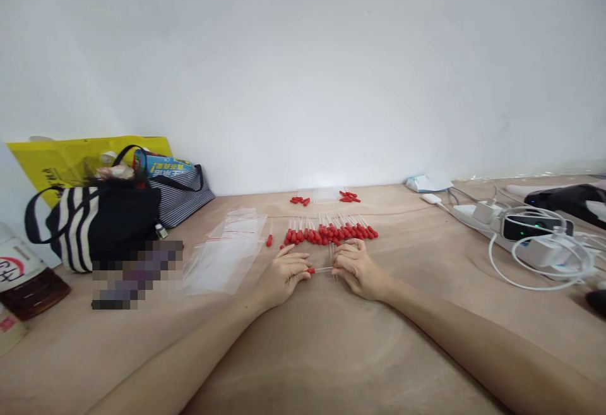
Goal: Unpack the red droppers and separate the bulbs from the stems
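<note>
Between my hands lies a dropper (324,270), a thin clear tube with a red rubber bulb at its left end. The fingers of my left hand (285,274) pinch the red bulb. My right hand (360,271) is closed on the other end of the clear tube, and its fingers hide that tip. Another clear tube (331,252) shows just behind the right fingers. Beyond both hands is a row of several red-bulbed droppers (326,232), bulbs toward me. One single dropper (269,239) lies left of the row.
Clear zip bags (226,257) are stacked to the left. Near the wall lie loose red bulbs (300,200) and more clear tubes (326,195). Bags (118,219) and a drink bottle (28,276) stand far left. A power strip (473,216) with white cables lies right.
</note>
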Tool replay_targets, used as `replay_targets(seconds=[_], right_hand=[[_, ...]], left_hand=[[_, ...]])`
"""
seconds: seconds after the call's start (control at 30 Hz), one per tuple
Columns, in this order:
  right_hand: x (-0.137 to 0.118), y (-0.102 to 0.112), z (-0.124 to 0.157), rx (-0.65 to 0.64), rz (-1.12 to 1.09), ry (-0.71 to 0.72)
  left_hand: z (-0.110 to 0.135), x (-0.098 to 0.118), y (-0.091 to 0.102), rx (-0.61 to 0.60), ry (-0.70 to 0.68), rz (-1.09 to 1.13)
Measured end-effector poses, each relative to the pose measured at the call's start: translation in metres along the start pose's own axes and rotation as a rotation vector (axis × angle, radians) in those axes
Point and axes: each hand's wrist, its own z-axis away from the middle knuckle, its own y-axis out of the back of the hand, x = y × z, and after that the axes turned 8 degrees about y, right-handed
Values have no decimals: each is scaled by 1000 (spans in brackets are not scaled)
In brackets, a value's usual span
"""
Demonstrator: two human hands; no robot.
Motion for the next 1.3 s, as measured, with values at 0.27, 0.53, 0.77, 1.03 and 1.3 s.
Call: replay_targets(seconds=[0.27,0.53,0.77,1.03,1.3], right_hand=[[11,8,15,103,23,-127],[4,0,8,199,95,-254],[-2,-18,-12,291,213,-306],[-4,-20,-18,163,212,-262],[-4,-16,-20,30,206,-239]], left_hand=[[11,-20,10,135,26,-21],[8,-30,17,418,525,-28],[0,-42,18,359,834,58],[-6,-45,25,272,854,-10],[-43,-72,41,64,1057,-318]])
